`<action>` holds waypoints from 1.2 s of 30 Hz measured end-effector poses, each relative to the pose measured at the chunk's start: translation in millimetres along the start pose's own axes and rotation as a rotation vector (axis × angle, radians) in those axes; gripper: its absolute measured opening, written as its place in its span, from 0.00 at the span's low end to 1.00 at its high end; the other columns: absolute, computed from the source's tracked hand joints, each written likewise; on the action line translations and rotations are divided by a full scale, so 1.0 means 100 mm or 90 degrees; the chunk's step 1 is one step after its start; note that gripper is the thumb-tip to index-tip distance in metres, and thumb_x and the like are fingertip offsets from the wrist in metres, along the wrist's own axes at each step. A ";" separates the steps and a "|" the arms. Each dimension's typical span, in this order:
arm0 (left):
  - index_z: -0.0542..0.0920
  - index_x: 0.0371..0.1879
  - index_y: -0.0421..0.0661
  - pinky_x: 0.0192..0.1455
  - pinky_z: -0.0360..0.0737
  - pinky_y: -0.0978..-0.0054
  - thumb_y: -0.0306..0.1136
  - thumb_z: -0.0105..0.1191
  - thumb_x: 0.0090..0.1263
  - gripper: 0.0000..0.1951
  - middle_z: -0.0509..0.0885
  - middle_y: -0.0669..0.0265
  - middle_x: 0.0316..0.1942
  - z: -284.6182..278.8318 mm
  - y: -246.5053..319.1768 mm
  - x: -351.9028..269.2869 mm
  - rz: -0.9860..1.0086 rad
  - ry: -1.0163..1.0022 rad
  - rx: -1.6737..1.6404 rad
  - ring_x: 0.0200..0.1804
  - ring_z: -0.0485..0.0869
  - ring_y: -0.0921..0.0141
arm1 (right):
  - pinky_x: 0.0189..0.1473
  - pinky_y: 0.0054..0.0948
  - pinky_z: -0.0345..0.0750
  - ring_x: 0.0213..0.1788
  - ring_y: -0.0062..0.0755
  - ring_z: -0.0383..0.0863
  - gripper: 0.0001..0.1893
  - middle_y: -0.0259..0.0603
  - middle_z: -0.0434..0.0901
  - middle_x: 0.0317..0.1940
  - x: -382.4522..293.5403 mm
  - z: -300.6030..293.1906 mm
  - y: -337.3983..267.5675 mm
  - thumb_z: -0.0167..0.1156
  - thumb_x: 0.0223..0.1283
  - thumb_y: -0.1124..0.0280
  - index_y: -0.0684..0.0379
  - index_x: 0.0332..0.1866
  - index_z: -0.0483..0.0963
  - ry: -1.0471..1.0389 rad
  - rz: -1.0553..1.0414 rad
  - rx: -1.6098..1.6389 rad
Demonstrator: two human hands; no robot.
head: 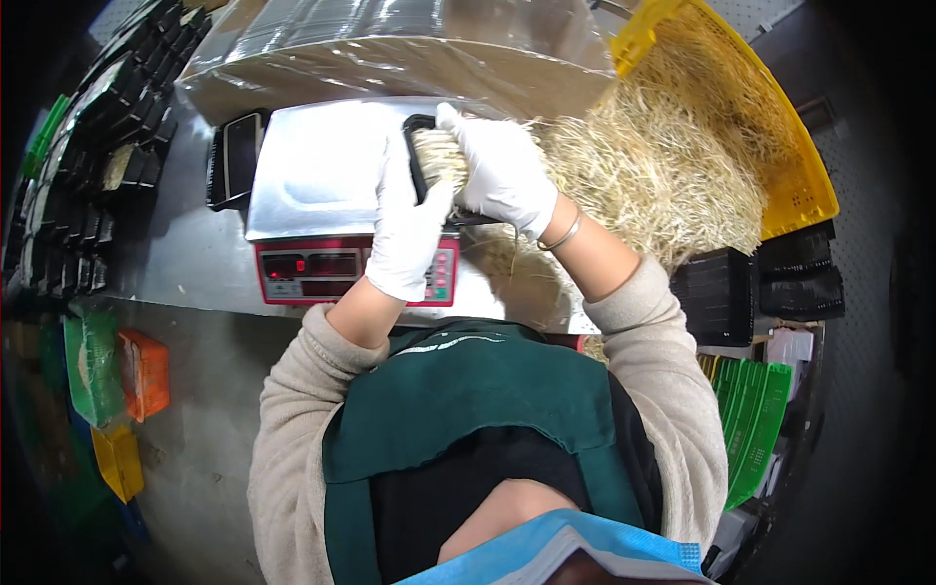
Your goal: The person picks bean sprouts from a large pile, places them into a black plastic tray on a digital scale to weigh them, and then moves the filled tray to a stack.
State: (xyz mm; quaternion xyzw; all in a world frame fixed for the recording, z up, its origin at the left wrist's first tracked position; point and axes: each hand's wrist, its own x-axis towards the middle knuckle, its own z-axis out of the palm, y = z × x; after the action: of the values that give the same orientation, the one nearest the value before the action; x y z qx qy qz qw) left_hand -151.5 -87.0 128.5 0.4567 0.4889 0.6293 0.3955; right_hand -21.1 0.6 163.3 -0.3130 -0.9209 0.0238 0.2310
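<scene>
My left hand (409, 219), in a white glove, grips the near left side of a black plastic tray (418, 157). Pale bean sprouts (441, 157) lie bundled in the tray, and my right hand (504, 168), gloved too, is closed over their right side. Hands and tray are over the right part of the steel platform of a red digital scale (322, 175); whether the tray touches the platform cannot be told. A large heap of loose sprouts (629, 161) spills from a tipped yellow crate (797, 168) to the right.
A plastic-wrapped carton (409, 69) stands behind the scale. Another black tray (238, 161) lies left of it. Stacked black trays (124, 131) fill the table's far left; more empty ones (716, 292) are at the right edge. Green crates (753, 431) stand at lower right.
</scene>
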 end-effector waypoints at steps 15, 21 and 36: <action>0.56 0.75 0.44 0.68 0.60 0.49 0.69 0.59 0.54 0.55 0.72 0.47 0.64 -0.66 -0.19 0.50 0.390 -0.185 0.662 0.65 0.69 0.50 | 0.60 0.44 0.66 0.51 0.48 0.77 0.43 0.51 0.78 0.45 0.43 -0.28 -0.25 0.69 0.41 0.47 0.62 0.62 0.68 -0.449 0.015 -0.226; 0.73 0.60 0.38 0.61 0.72 0.56 0.60 0.65 0.53 0.43 0.80 0.49 0.53 -0.62 -0.09 0.57 0.292 -0.278 0.698 0.56 0.78 0.52 | 0.47 0.43 0.80 0.44 0.52 0.81 0.29 0.56 0.77 0.42 -0.01 -0.14 -0.05 0.60 0.49 0.73 0.64 0.61 0.68 -0.219 0.086 -0.083; 0.69 0.59 0.33 0.56 0.74 0.61 0.62 0.62 0.56 0.45 0.79 0.47 0.48 -0.66 -0.10 0.66 0.286 -0.380 0.724 0.50 0.79 0.53 | 0.35 0.29 0.81 0.30 0.31 0.83 0.17 0.43 0.84 0.34 -0.05 -1.02 0.47 0.69 0.55 0.67 0.60 0.49 0.78 -0.433 0.321 0.156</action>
State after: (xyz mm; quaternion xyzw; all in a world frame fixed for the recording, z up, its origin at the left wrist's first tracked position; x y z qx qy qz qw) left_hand -232.5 -39.6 123.9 0.8380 0.5071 0.1882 0.0719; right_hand 54.4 25.1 243.6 -0.4728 -0.8296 0.2903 -0.0631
